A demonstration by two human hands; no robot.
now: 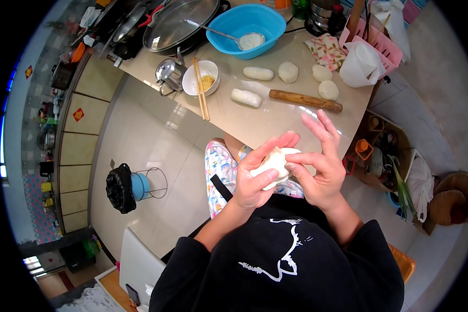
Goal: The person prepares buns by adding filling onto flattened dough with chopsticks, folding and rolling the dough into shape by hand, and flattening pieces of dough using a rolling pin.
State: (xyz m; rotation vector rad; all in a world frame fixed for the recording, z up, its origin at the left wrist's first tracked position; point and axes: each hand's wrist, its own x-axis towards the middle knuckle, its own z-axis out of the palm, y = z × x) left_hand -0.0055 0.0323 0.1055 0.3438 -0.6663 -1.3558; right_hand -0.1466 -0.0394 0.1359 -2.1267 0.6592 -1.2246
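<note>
A pale piece of dough point(274, 165) is held up over my lap, in front of the table's near edge. My left hand point(256, 177) cups it from the left with the thumb pressed on top. From the other side my right hand point(320, 171) pinches its edge between thumb and forefinger, the other fingers raised. Beyond my hands lies a wooden rolling pin point(306, 100) on the table. Around it sit a dough roll point(246, 98), another dough roll point(258, 73) and several rounded dough pieces point(288, 72).
A white bowl point(213, 70) with yellowish filling carries chopsticks point(200, 88). Behind it stand a metal pot point(170, 73), a blue basin point(226, 23) with a ladle of flour, and a lidded pan point(179, 23). A pink basket point(387, 49) is at the right edge.
</note>
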